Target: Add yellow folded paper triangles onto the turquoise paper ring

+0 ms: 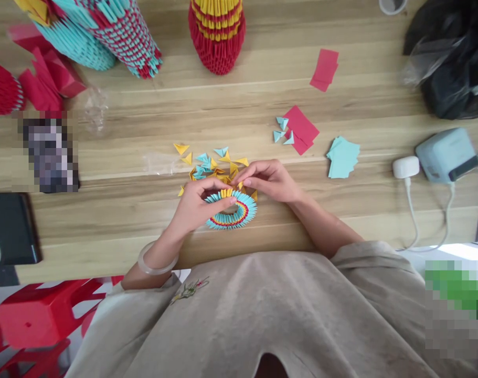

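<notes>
At the far left of the pale wooden counter, a heap of folded red paper sheets lies beside two tall modular-paper vases in turquoise and red. Nearer the middle, my left hand, a pale translucent bangle on its wrist, curls over the left rim of a flat round ring of turquoise folded-paper triangles banded in yellow and red, fingers bent against it. The ring lies on the counter just in front of me, close to its near edge. Just beyond it sits a loose scatter of small yellow and turquoise paper triangles. A red-and-yellow modular-paper vase stands at the far edge. My right hand meets the left above the ring's far rim, its fingertips pinching a small yellow paper triangle. Farther right lie red paper squares, a stack of turquoise paper squares, a white plug and a black plastic bag.
</notes>
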The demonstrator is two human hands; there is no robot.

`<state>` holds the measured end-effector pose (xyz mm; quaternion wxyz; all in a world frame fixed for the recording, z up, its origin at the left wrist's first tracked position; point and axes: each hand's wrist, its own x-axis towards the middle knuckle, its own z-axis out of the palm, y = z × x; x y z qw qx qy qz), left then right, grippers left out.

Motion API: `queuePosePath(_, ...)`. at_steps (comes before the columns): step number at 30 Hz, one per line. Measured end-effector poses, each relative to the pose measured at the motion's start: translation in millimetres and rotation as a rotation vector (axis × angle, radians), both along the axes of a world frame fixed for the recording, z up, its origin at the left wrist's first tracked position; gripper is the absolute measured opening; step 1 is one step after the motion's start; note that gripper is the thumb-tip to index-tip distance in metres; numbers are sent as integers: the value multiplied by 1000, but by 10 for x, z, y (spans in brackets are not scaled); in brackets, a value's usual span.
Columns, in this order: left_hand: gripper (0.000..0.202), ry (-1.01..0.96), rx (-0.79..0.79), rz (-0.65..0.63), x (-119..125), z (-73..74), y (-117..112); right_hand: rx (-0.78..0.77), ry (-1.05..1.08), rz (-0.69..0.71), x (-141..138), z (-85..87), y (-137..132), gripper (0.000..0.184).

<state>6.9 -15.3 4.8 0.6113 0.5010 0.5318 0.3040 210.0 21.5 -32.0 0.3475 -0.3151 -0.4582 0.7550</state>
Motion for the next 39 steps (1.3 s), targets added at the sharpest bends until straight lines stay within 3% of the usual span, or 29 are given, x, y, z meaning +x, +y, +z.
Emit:
queuePosePath(11, 30, 50, 5, 18, 12, 2, 13, -11, 80, -52, 13, -66, 12, 12)
queuePosePath(15, 28, 37, 3, 12, 20, 0, 10, -55, 79, -30, 7, -62, -3, 27)
queuePosePath(22, 33, 58, -1, 32, 16, -4, 0, 8, 61, -43, 0, -35, -22, 11)
queuePosePath(39, 21, 75, 100, 26, -15, -34, -24, -155, 84, -35, -22, -29, -66, 15)
